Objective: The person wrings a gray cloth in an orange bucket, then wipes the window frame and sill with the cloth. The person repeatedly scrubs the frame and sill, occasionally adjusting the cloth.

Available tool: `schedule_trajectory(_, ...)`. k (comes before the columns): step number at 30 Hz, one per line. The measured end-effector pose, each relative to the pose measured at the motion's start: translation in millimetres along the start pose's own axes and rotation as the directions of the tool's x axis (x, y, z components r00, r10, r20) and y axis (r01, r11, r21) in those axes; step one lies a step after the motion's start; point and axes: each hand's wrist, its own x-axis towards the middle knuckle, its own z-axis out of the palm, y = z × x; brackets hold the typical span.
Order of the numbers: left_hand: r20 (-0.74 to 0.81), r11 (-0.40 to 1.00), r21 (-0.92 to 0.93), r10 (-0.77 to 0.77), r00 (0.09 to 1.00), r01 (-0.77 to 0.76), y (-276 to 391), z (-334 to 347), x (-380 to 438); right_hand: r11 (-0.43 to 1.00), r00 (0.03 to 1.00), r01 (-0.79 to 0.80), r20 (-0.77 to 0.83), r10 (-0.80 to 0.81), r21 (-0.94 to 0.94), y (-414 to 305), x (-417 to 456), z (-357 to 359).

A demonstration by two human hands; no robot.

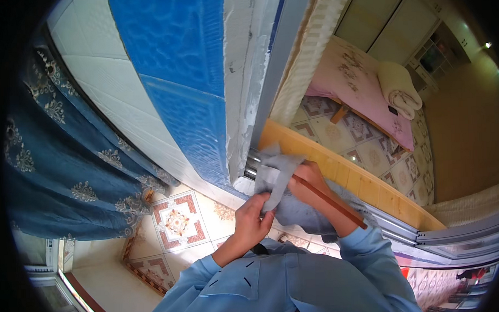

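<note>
A thin grey cloth [289, 167] hangs between my two hands over the corner of a window's sliding track [252, 166]. My left hand [251, 218] pinches its lower edge between thumb and fingers. In my right hand [310, 182] is a slim reddish-brown stick [329, 200], which slants back along my forearm. The stick's front end is hidden by the hand and cloth; a paler flat patch shows amid the cloth, and I cannot tell what it is. Below my right hand, a thicker grey towel [305, 216] lies draped over the frame.
A wooden sill board [357, 175] runs along the track's room side. Beyond it stands a bed with a pink cover [354, 74] and a rolled quilt [399, 84]. Blue wall tiles [180, 76] rise at the corner. A dark blue curtain [76, 162] hangs left above patterned floor tiles [177, 222].
</note>
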Motion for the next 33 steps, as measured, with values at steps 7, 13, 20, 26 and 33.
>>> schedule_trajectory(7, -0.059, 0.984, -0.067, -0.17, 0.984, 0.166, 3.0, -3.9, 16.9, 0.934, 0.963, -0.259, -0.007, 0.269, 0.245, 49.1, 19.4, 20.5)
schedule_trajectory(13, 0.059, 0.991, -0.007, 0.135, 0.989, -0.135, 7.7, 14.1, 13.7, 0.712, 0.844, -0.525, 0.175, 0.507, 0.467, 42.7, 7.9, -27.7)
schedule_trajectory(20, -0.029, 0.997, 0.059, 0.045, 0.999, -0.044, 1.6, 10.0, 21.4, 0.789, 0.885, -0.419, 0.006, 0.466, 0.449, 60.5, 22.8, 29.7)
schedule_trajectory(26, -0.118, 0.984, 0.132, 0.138, 0.983, -0.122, 3.2, 5.5, 30.9, 0.624, 0.81, -0.571, 0.241, 0.535, 0.534, 31.0, 21.6, 0.3)
schedule_trajectory(33, 0.194, 0.979, 0.14, 0.12, 0.974, -0.148, 12.4, 22.8, 38.9, 0.845, 0.848, -0.53, 0.05, 0.528, 0.075, 0.5, -53.1, -65.5)
